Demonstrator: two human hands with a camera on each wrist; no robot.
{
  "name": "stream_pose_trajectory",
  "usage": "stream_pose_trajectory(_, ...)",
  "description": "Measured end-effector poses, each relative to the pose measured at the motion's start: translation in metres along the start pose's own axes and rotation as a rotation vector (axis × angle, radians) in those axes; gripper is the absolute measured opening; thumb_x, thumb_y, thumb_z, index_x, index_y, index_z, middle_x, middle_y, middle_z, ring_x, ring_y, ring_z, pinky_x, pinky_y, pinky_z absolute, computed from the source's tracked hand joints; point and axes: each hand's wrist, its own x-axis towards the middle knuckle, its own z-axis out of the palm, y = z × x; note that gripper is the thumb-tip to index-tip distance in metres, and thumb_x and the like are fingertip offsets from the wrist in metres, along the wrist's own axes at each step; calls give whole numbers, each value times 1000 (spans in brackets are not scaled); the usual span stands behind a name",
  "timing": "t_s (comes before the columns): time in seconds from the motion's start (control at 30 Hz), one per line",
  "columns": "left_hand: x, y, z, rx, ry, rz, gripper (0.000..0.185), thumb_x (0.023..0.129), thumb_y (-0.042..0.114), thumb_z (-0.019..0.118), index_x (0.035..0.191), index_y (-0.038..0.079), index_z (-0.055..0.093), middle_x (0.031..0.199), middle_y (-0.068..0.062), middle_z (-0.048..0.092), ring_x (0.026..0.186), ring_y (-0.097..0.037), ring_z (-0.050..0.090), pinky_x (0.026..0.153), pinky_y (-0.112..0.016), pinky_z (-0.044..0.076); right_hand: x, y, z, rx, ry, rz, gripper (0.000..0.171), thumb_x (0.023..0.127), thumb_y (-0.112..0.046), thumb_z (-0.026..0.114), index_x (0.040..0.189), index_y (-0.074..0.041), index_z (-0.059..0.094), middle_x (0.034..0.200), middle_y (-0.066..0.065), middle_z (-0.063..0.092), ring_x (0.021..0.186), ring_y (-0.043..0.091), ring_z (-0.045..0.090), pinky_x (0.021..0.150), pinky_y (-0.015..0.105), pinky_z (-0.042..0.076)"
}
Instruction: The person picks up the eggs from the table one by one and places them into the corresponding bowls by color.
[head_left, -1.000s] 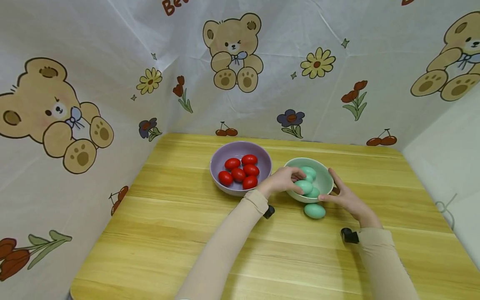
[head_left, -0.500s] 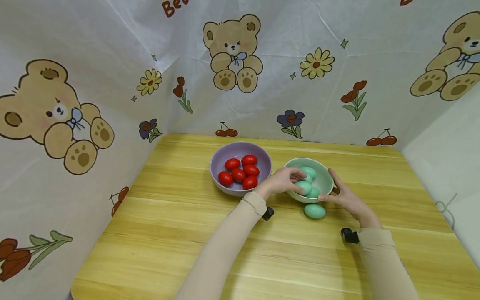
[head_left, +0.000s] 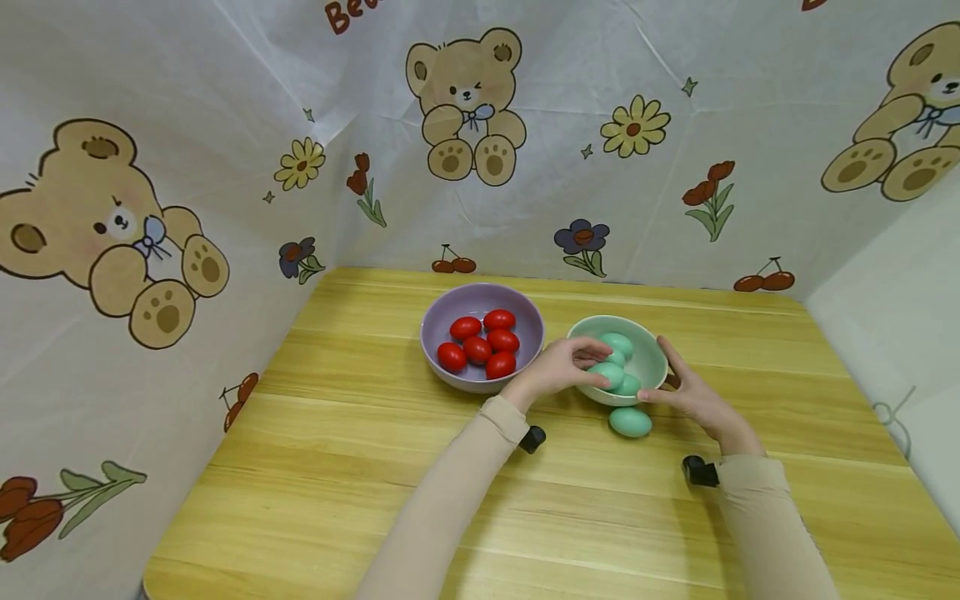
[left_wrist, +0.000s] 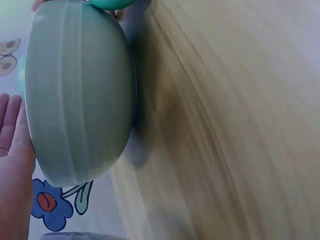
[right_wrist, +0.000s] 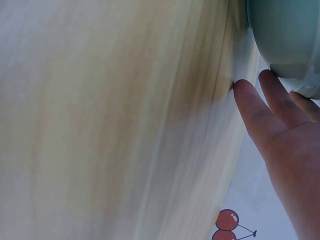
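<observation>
Sorting coloured eggs into bowls looks to be the work, and the step in hand is setting a green egg down among the others. In the head view, just right of frame centre, the left hand (head_left: pixel 558 367) reaches over the near rim of the green bowl (head_left: pixel 651 357), its fingertips pinching a green egg (head_left: pixel 606 374) that lies low inside with at least two more. The right hand (head_left: pixel 693 398) rests with straight, relaxed fingers against the bowl's right outer wall, steadying it and gripping nothing; the right wrist view shows those fingers (right_wrist: pixel 272 107) touching the bowl's underside curve. One more loose green egg (head_left: pixel 630 422) lies on the surface just below the bowl, between the two hands. As a judgement, the next move calls for letting go gently so the egg settles without rolling, then lifting clear of the rim to reach the loose one. To the left, near but apart, a purple bowl (head_left: pixel 442 325) holds six red eggs (head_left: pixel 478 349). The surface (head_left: pixel 360 467) is pale yellow wood-grain and fills the lower half of the frame. A white cloth backdrop (head_left: pixel 225 100) printed with bears, flowers and cherries closes it in across the top and left.
</observation>
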Motion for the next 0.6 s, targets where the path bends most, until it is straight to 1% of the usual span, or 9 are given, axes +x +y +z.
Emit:
stream_pose_trajectory(0.13, -5, -2, 2, -69, 20, 23, 51, 79, 7, 74, 125, -2, 53, 124, -11, 55, 112, -13, 53, 94, -20, 40, 1, 2, 0, 3, -1, -1, 100, 87, -15, 66, 147, -24, -14, 151, 14, -13, 132, 50, 5, 97, 70, 14)
stream_pose_trajectory(0.33, -13, 0, 8, -184, 86, 79, 46, 80, 0, 71, 122, -7, 53, 122, -20, 55, 112, -22, 54, 96, -27, 42, 1, 1, 0, 1, 2, -21, 100, 87, -15, 66, 148, -20, -14, 151, 14, -13, 132, 49, 6, 97, 69, 15)
stream_pose_trajectory(0.43, -18, 1, 15, -228, 107, 112, 43, 80, -4, 69, 120, -9, 54, 121, -24, 54, 112, -25, 53, 96, -31, 42, 1, 1, 0, 3, 1, -26, 100, 87, -15, 66, 148, -19, -14, 152, 13, -12, 132, 48, 7, 98, 68, 14)
stream_pose_trajectory(0.53, -28, 6, 24, -267, 134, 135, 40, 80, -7, 68, 117, -11, 54, 119, -28, 53, 110, -24, 55, 97, -37, 41, 1, 2, 0, 2, 0, -29, 99, 87, -14, 65, 148, -21, -13, 152, 13, -11, 133, 47, 9, 99, 67, 15)
stream_pose_trajectory(0.6, -33, 4, 32, -282, 163, 136, 37, 80, -6, 68, 115, -10, 56, 117, -28, 54, 109, -25, 56, 96, -37, 42, 1, 2, 0, -2, 0, -30, 99, 87, -14, 65, 148, -22, -13, 152, 13, -10, 133, 47, 10, 99, 67, 15)
